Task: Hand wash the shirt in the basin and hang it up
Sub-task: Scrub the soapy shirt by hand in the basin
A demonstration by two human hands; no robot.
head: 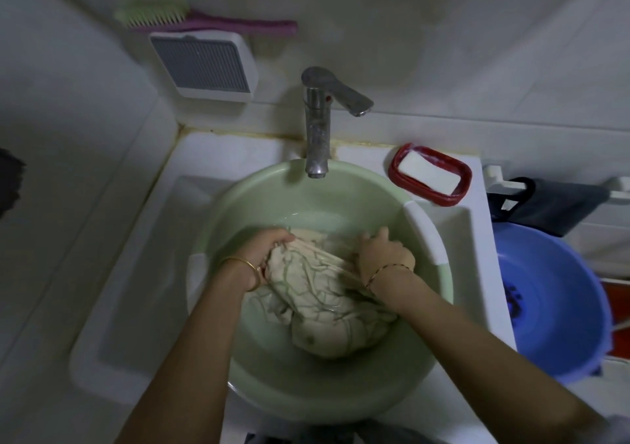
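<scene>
- While the shirt (327,307) lies soaked and bunched in the green basin (272,385), the step in hand looks like the scrubbing stage of the wash; rinsing, wringing and hanging are not yet done.
- The left hand (269,249) has its fingers curled into the cloth at the bundle's far left edge. The right hand (385,256) grips a fold at the far right, so a stretch of cloth is pulled taut between them.
- Next, I judge, the two held folds must be rubbed against each other, then the grip shifted along to fresh cloth.
- The bundle's long axis runs from its far end between the hands towards the person, drifting slightly right; collar and hem cannot be told apart.
- Shallow water lies beyond it, under the faucet (318,130). Soap (428,174) waits on the counter, well apart.
</scene>
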